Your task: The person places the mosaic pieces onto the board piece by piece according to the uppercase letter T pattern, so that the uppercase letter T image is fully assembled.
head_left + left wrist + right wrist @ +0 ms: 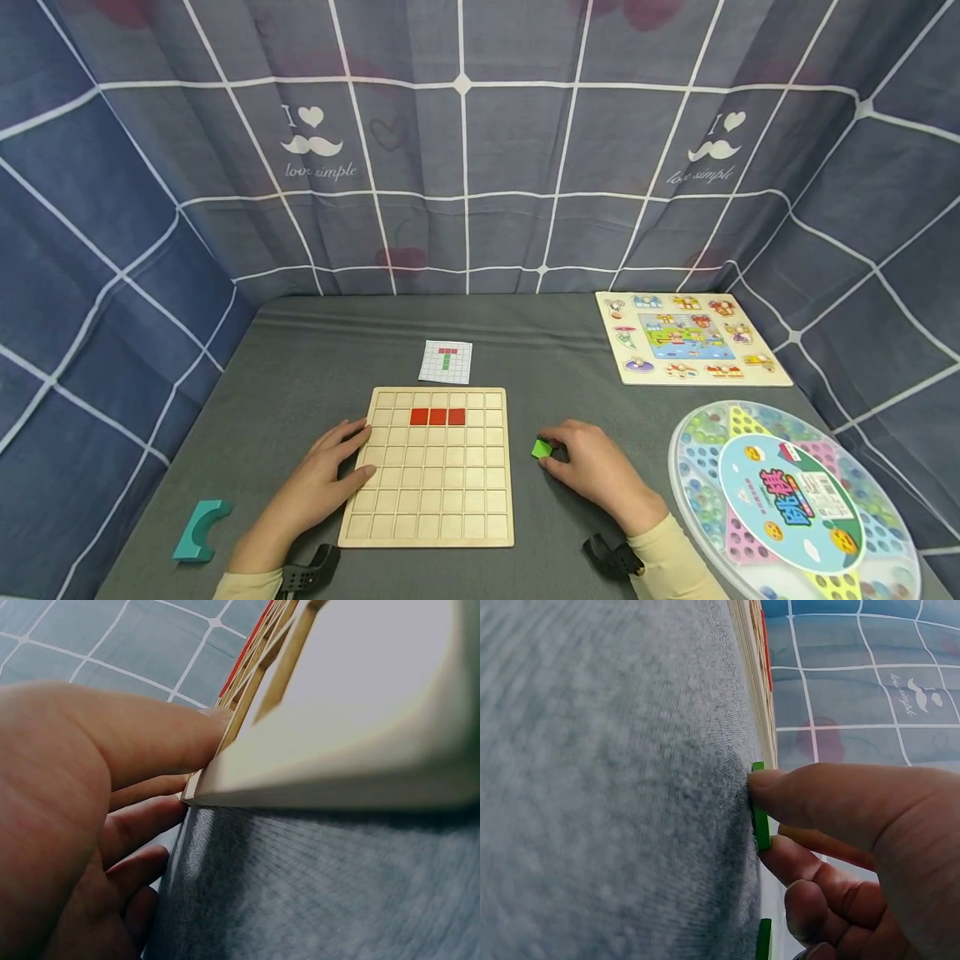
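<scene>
A wooden grid board (433,483) lies in the middle of the table, with three red square tiles (438,417) side by side in an upper row. My left hand (324,471) rests at the board's left edge. Its thumb (176,739) lies over the rim, and the other fingers touch the side. To the right of the board, my right hand (592,462) pinches a green square tile (542,449) between thumb and fingertips, low over the cloth. A second green tile (763,939) shows near the curled fingers in the right wrist view; the hand hides it in the head view.
Behind the board lies a pattern card (446,362) with a red and green T. A teal arch block (201,531) is at the left front. A picture puzzle board (693,339) lies at the back right, and a round game box (795,500) at the right.
</scene>
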Demonstrator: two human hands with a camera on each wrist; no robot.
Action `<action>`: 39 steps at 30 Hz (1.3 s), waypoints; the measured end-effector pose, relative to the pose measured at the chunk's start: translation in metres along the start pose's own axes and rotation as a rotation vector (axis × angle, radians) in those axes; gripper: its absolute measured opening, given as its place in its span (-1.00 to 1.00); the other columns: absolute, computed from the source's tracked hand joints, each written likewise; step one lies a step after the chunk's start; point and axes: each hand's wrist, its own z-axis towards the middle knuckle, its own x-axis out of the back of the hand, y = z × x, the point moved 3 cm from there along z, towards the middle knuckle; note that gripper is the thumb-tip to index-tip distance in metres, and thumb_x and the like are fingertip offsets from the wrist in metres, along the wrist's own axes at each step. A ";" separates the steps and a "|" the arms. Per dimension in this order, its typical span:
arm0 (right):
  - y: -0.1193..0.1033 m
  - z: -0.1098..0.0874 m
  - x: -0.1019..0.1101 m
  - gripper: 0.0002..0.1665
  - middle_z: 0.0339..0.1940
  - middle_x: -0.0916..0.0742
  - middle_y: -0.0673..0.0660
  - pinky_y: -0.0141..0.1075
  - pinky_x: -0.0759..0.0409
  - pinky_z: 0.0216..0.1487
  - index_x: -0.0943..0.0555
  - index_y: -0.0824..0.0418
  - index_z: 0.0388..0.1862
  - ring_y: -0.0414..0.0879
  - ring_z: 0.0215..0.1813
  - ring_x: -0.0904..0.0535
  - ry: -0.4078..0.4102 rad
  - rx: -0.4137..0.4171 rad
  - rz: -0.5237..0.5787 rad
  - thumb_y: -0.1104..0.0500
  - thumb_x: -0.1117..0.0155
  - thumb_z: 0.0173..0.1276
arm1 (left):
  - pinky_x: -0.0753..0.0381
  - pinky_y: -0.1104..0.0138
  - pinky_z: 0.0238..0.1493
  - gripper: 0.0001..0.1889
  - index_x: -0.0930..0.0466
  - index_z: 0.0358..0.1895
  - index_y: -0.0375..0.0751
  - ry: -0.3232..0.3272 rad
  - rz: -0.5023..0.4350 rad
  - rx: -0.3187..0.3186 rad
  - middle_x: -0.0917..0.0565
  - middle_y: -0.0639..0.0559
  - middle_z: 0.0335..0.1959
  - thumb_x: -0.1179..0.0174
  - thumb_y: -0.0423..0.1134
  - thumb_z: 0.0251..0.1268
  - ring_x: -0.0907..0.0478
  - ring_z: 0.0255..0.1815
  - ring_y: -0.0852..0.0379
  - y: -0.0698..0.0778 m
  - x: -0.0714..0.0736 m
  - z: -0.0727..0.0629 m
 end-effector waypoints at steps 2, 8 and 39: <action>0.000 0.000 0.000 -0.65 -0.28 -0.70 -0.08 -0.22 -0.61 -0.20 -0.77 0.14 -0.10 -0.21 -0.25 -0.62 0.009 0.005 -0.003 0.10 -0.56 0.11 | -0.16 -0.32 0.29 -0.34 -0.39 0.41 -0.31 0.000 0.000 0.003 -0.30 -0.20 0.45 -0.32 -0.10 0.32 -0.06 0.50 -0.31 0.000 0.000 0.000; 0.000 0.004 0.002 -0.65 -0.27 -0.71 -0.07 -0.19 -0.62 -0.16 -0.78 0.13 -0.09 -0.18 -0.22 -0.64 0.025 0.010 -0.008 0.12 -0.55 0.11 | -0.18 -0.33 0.27 -0.35 -0.40 0.40 -0.32 0.005 -0.003 -0.001 -0.31 -0.21 0.45 -0.32 -0.11 0.32 -0.06 0.49 -0.31 -0.001 -0.001 0.000; -0.071 0.076 -0.019 -0.72 -0.24 -0.73 -0.03 -0.28 -0.62 -0.23 -0.78 0.11 -0.10 -0.18 -0.19 -0.63 -0.054 0.268 0.022 0.18 -0.44 0.17 | -0.20 -0.32 0.27 -0.37 -0.41 0.40 -0.31 0.014 0.019 -0.028 -0.32 -0.19 0.44 -0.31 -0.09 0.34 -0.09 0.49 -0.31 0.000 0.002 -0.001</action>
